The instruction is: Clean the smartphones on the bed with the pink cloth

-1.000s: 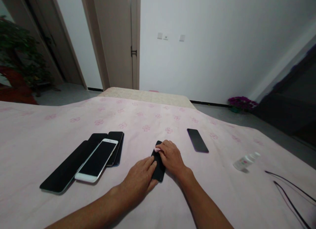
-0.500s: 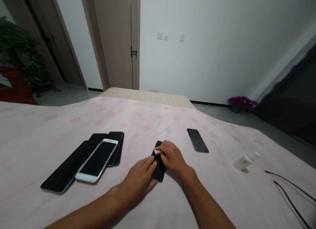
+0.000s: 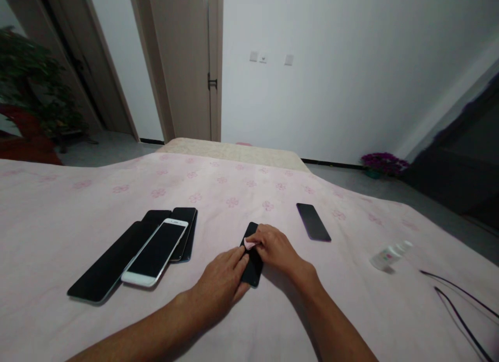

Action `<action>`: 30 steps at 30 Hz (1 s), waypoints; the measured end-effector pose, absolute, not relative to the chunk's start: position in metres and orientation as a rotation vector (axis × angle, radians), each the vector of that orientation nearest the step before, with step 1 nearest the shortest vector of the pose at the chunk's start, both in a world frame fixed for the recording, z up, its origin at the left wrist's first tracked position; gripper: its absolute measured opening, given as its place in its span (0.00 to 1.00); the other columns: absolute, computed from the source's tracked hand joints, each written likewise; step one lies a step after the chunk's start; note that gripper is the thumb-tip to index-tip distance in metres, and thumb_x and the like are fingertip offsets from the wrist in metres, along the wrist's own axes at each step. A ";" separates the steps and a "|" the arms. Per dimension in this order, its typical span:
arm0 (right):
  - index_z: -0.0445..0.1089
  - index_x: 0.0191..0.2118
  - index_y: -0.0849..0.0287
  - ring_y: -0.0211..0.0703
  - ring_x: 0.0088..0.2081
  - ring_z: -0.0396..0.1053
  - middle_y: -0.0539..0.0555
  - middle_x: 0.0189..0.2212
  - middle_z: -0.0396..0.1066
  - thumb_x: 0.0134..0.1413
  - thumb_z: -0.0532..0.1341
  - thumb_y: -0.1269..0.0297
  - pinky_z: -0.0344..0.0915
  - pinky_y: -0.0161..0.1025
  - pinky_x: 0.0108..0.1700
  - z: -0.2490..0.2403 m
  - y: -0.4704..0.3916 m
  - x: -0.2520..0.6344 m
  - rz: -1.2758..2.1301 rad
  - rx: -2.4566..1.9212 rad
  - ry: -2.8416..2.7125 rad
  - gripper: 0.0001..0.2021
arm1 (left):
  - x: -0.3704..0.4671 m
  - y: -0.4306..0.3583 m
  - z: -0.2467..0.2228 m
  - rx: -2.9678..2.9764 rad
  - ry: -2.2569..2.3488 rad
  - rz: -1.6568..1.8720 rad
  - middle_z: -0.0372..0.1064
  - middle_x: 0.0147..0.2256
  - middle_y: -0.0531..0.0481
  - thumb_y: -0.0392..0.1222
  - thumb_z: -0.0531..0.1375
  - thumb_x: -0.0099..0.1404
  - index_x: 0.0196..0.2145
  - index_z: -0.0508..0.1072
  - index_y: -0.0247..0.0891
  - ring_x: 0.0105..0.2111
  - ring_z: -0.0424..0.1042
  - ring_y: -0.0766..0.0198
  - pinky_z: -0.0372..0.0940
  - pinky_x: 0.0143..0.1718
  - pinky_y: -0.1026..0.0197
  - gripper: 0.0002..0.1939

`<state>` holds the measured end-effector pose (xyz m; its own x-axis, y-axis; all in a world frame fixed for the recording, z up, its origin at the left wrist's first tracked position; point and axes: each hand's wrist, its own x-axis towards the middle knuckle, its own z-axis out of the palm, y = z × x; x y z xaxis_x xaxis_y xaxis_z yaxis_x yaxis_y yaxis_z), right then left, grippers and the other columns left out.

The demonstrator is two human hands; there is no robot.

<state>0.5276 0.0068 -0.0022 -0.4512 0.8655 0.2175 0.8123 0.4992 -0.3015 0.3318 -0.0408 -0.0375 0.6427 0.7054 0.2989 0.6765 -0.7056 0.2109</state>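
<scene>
A dark phone (image 3: 254,268) lies on the pink flowered cloth, its long side pointing away from me. My left hand (image 3: 222,279) grips its left edge, fingers on top and the thumb side near the lower end. A small pale pink cloth (image 3: 250,243) is pinched in my right hand (image 3: 275,247) and rests on the phone's upper part. To the left, a white phone (image 3: 156,254) leans over several black phones (image 3: 105,266). Another dark phone (image 3: 313,222) lies by itself to the right.
A small clear spray bottle (image 3: 390,255) lies on its side at the right, near thin dark cables (image 3: 460,311). The flowered cloth (image 3: 218,190) spreads over a wide surface. Beyond it are a door (image 3: 183,65), a plant (image 3: 35,86) and purple flowers (image 3: 384,163).
The view has shifted very slightly. My right hand and the pink cloth have moved a little down along the phone; my left hand keeps its hold.
</scene>
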 end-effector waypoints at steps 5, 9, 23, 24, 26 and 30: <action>0.79 0.39 0.52 0.45 0.39 0.67 0.54 0.34 0.73 0.59 0.58 0.76 0.58 0.39 0.43 0.004 0.007 0.535 0.028 -1.628 -2.350 0.14 | 0.333 -0.042 -0.040 2.787 1.224 0.488 0.64 0.60 0.35 0.39 0.62 0.64 0.58 0.66 0.34 0.59 0.66 0.46 0.65 0.58 0.45 0.25; 0.79 0.40 0.54 0.45 0.39 0.67 0.55 0.34 0.72 0.59 0.58 0.76 0.58 0.39 0.43 0.000 0.005 0.528 -0.015 -1.644 -2.325 0.14 | 0.333 -0.042 -0.041 2.774 1.218 0.505 0.64 0.60 0.36 0.39 0.62 0.64 0.58 0.65 0.35 0.59 0.66 0.46 0.64 0.59 0.44 0.25; 0.80 0.39 0.53 0.47 0.41 0.73 0.55 0.36 0.77 0.56 0.58 0.78 0.63 0.40 0.45 0.012 0.007 0.547 0.046 -1.741 -2.321 0.16 | 0.334 -0.042 -0.042 2.788 1.230 0.493 0.64 0.60 0.34 0.40 0.61 0.64 0.59 0.66 0.34 0.59 0.66 0.45 0.64 0.58 0.44 0.25; 0.80 0.39 0.53 0.47 0.41 0.73 0.55 0.36 0.77 0.56 0.58 0.78 0.63 0.39 0.45 0.011 0.006 0.545 0.057 -1.727 -2.324 0.16 | 0.334 -0.042 -0.041 2.788 1.234 0.488 0.64 0.60 0.34 0.40 0.62 0.64 0.58 0.66 0.33 0.59 0.66 0.46 0.64 0.58 0.45 0.26; 0.80 0.39 0.53 0.45 0.41 0.73 0.55 0.37 0.77 0.56 0.59 0.78 0.64 0.38 0.44 0.011 0.005 0.541 0.136 -1.666 -2.337 0.15 | 0.333 -0.042 -0.040 2.785 1.231 0.494 0.64 0.60 0.34 0.40 0.62 0.64 0.58 0.66 0.34 0.59 0.66 0.46 0.64 0.58 0.45 0.25; 0.80 0.39 0.53 0.41 0.39 0.74 0.51 0.38 0.78 0.52 0.60 0.80 0.65 0.34 0.42 0.015 0.002 0.543 0.404 -1.537 -2.376 0.16 | 0.332 -0.041 -0.037 2.789 1.197 0.506 0.65 0.60 0.38 0.41 0.61 0.65 0.59 0.65 0.36 0.58 0.67 0.49 0.65 0.57 0.47 0.25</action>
<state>0.5434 0.0024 0.0154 -0.3936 0.9155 0.0833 0.8365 0.3943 -0.3805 0.3317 -0.0411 -0.0372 0.6438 0.7151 0.2724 0.6938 -0.6956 0.1864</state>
